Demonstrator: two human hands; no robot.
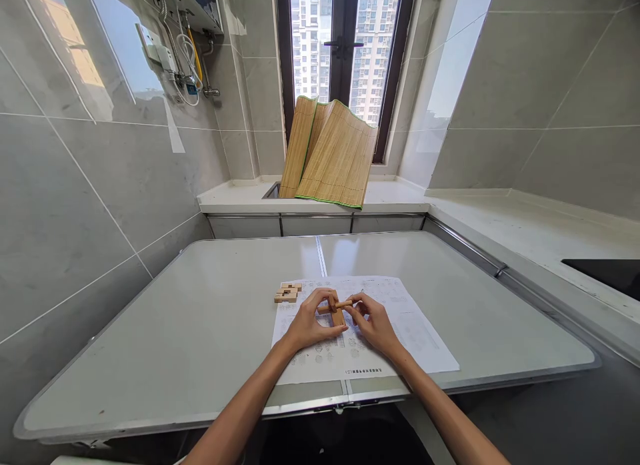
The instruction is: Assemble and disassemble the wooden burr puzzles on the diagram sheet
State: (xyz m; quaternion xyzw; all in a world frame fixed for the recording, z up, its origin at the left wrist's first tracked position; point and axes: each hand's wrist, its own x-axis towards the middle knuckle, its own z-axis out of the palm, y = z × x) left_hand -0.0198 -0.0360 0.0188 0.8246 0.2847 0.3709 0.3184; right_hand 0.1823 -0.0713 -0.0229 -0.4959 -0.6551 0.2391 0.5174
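Note:
Above a printed sheet (pixel 370 369), my left hand (pixel 311 323) grips an upright notched wooden block (pixel 339 317) between its thumb and fingers. A second wooden piece crosses that block at about its middle. My right hand (pixel 373 321) pinches the right end of this wooden stick (pixel 344 304) with thumb and fingertips. The two pieces touch where they cross; the exact fit of their notches is too small to make out. Several more notched wooden pieces (pixel 287 293) lie together at the sheet's upper left edge, left of my left hand.
The sheet lies on a pale folding table (pixel 200 331) with a metal seam (pixel 320 255) down its middle. Behind it, a folded bamboo mat (pixel 340 158) leans on the white counter (pixel 240 197) before the window. Tiled walls stand left and right.

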